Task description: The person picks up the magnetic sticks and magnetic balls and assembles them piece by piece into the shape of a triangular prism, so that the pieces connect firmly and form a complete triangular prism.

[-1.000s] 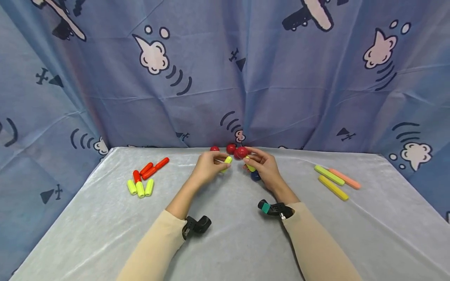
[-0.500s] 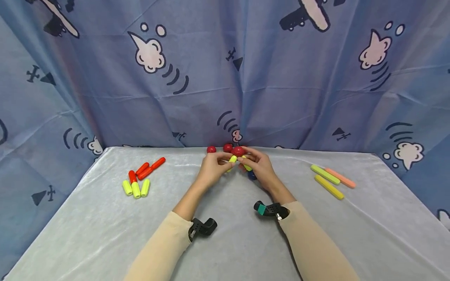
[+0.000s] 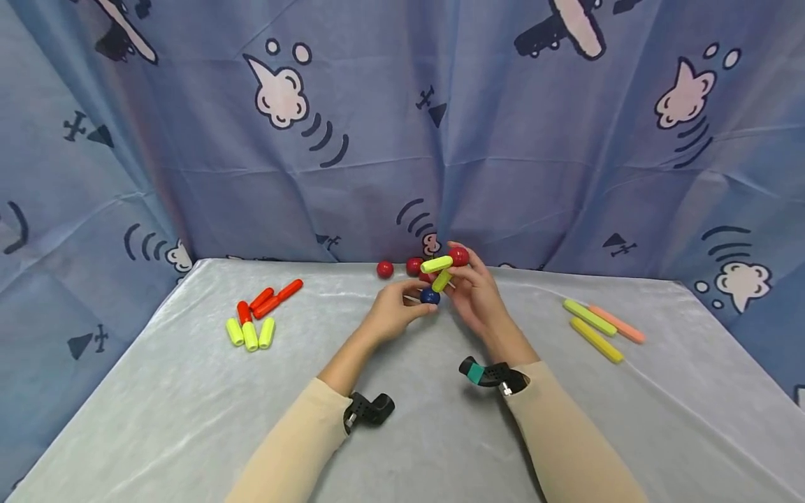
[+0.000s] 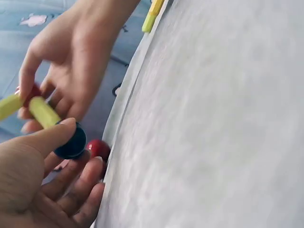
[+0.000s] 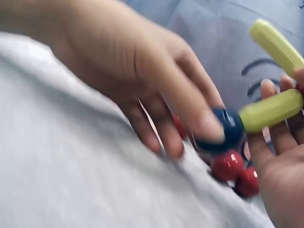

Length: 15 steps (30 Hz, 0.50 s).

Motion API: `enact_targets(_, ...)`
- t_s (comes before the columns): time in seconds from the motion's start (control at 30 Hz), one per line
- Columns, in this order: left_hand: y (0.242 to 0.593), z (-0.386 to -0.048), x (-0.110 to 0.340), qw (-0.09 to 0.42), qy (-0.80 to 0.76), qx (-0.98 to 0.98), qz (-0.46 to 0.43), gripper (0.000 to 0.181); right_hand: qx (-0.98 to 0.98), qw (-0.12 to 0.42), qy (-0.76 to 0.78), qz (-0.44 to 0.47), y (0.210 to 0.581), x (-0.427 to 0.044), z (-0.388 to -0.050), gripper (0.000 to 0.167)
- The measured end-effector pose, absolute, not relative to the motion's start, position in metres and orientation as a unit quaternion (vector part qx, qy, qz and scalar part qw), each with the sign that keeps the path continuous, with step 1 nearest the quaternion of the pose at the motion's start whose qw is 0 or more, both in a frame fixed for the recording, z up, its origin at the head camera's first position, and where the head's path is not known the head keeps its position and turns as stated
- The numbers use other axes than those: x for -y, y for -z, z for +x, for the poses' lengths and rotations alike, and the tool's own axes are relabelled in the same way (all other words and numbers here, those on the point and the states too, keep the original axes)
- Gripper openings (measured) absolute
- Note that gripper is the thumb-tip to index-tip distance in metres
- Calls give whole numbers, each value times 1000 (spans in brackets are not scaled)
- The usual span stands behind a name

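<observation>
My left hand (image 3: 390, 313) pinches a dark blue ball (image 3: 430, 296) between thumb and fingers. One end of a short yellow-green rod (image 3: 442, 281) meets that ball, plainest in the right wrist view, where the rod (image 5: 271, 110) runs from the blue ball (image 5: 230, 126) toward the other hand. With its fingertips my right hand (image 3: 479, 297) holds a glossy red ball (image 3: 458, 257), to which this rod leads. A second yellow-green rod (image 3: 437, 265) sticks out leftward from the red ball. The joined pieces are raised off the table, both hands close together.
Red balls (image 3: 385, 270) lie along the table's back edge, one partly hidden behind the held pieces. Short red rods (image 3: 267, 307) and yellow-green rods (image 3: 267, 333) lie at left. Longer yellow (image 3: 597, 340), lime and orange rods (image 3: 618, 324) lie at right. A patterned curtain (image 3: 352, 195) hangs behind.
My left hand has let go of its yellow-green rod, which now sits on the red ball, and grips the blue ball. My right hand has lifted and turned the red ball.
</observation>
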<state>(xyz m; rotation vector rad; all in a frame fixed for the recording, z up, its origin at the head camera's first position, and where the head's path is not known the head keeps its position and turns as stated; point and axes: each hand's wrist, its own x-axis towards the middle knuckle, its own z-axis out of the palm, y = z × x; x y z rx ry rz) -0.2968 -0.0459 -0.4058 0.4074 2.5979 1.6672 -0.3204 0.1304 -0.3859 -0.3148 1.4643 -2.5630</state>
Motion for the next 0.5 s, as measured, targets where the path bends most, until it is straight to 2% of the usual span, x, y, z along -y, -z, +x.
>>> enact_targets(0.13, 404, -299, 53, 21, -549, -827, 118, 43, -529, 63, 840, -104, 393, -139, -323, 39)
enact_targets(0.33, 401, -305, 63, 22, -552, -826, 113, 39, -642, 8, 760, -103, 407, -152, -332, 27)
enact_targets(0.5, 403, -306, 74, 17, -525, -847, 88, 36, -757, -25, 642, -121, 416, -153, -334, 33)
